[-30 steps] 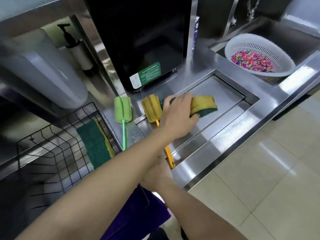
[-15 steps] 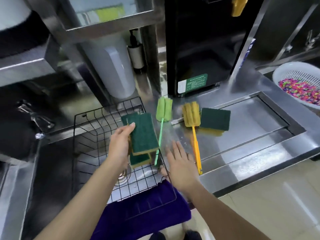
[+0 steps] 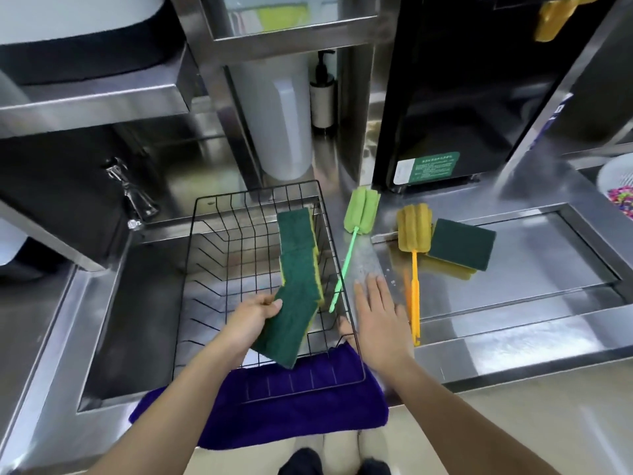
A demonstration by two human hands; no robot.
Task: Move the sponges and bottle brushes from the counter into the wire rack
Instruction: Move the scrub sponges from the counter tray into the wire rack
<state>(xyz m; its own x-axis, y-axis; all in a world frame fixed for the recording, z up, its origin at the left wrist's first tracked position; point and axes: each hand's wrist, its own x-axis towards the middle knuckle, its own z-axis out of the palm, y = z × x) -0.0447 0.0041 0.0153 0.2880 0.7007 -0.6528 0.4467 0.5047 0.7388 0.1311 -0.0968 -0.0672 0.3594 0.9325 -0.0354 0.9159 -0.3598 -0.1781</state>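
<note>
Left hand [image 3: 253, 311] pinches a sponge [image 3: 291, 323] by its edge, thumb on the green face, holding it tilted over the rack [image 3: 191, 255], where two more sponges [image 3: 298, 245] already lean along the right wall. My right hand [image 3: 380, 317] lies spread and empty on the desk [image 3: 513, 344] just beside the rack. I judge this the placing step: lower and release. Still out on the desk are the green brush [image 3: 359, 214], yellow brush [image 3: 412, 234] and last sponge [image 3: 460, 248]; next I need a reach right.
</note>
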